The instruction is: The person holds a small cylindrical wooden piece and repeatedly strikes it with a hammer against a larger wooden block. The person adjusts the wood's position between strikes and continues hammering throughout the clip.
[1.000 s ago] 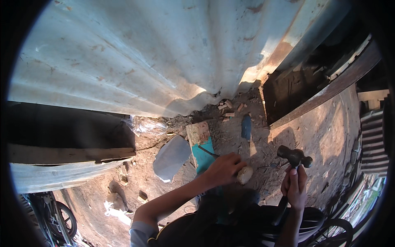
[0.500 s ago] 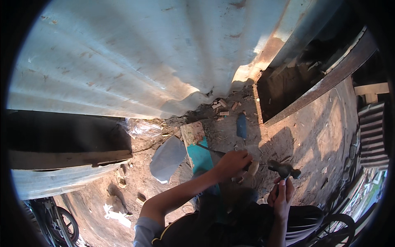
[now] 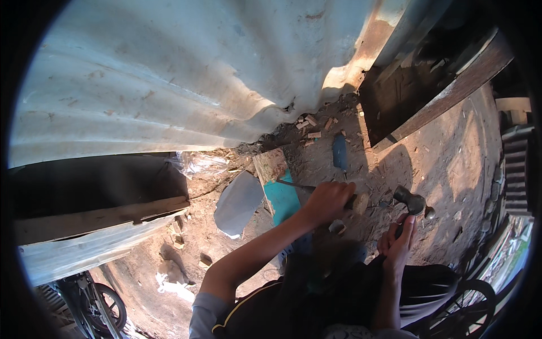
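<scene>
My left hand point(image 3: 330, 203) is closed around the handle of a chisel point(image 3: 293, 184). The chisel's thin dark blade points left, and its tip meets a board point(image 3: 284, 200) where bare wood borders teal paint. At the right side of the fist shows a light wooden piece point(image 3: 359, 203), perhaps the handle's end. To the right, my right hand point(image 3: 398, 240) grips a hammer point(image 3: 411, 200) by its handle, with the dark metal head raised above the fist and apart from the chisel. The board's near end is partly hidden by my left forearm.
A corrugated metal sheet point(image 3: 186, 68) rises ahead. Left of the board lies a flat grey piece point(image 3: 239, 204). Wood offcuts point(image 3: 309, 123) and a dark blue flat object point(image 3: 339, 151) lie beyond my hands. A timber-edged opening stands right, with a wheel point(image 3: 110, 308) at lower left.
The whole view has shifted, with the surroundings now higher in the picture. Against them, the hammer has moved a little farther up and right. My left hand keeps the chisel on the board.
</scene>
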The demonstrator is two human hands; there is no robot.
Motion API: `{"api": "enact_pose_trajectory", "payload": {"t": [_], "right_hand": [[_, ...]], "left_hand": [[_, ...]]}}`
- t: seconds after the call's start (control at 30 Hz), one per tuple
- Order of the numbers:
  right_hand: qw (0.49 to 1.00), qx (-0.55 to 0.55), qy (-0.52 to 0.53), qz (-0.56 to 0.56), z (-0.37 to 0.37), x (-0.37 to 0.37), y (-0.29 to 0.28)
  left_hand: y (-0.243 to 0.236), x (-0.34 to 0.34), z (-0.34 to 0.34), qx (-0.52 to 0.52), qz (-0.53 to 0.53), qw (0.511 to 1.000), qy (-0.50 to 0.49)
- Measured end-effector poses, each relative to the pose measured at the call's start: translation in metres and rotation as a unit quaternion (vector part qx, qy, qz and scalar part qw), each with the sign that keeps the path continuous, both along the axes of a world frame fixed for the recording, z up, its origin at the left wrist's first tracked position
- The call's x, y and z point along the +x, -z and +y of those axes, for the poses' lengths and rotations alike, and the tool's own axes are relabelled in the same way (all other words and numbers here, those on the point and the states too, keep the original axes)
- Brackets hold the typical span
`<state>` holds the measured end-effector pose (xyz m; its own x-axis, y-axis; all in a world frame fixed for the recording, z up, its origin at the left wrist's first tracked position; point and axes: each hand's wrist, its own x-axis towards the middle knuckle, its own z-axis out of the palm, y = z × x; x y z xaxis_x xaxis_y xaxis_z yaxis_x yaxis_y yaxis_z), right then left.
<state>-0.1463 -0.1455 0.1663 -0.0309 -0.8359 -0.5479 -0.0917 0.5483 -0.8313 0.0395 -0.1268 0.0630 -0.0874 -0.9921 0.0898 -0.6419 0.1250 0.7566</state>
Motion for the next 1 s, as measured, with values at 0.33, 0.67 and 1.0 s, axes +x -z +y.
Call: {"api": "enact_pose_trajectory", "payload": {"t": [0.33, 0.67, 1.0], "right_hand": [[0.994, 0.024, 0.107, 0.005, 0.003, 0.01, 0.019], [0.994, -0.067, -0.062, 0.062, -0.011, -0.017, 0.05], [0.979, -0.078, -0.164, 0.093, -0.031, -0.037, 0.064]], "left_hand": [[0.023, -0.011, -0.011, -0.015, -0.029, 0.999, 0.014], [0.04, -0.027, -0.015, -0.037, -0.071, 0.994, -0.073], [0.036, -0.027, -0.018, -0.007, -0.09, 0.993, -0.081]]}}
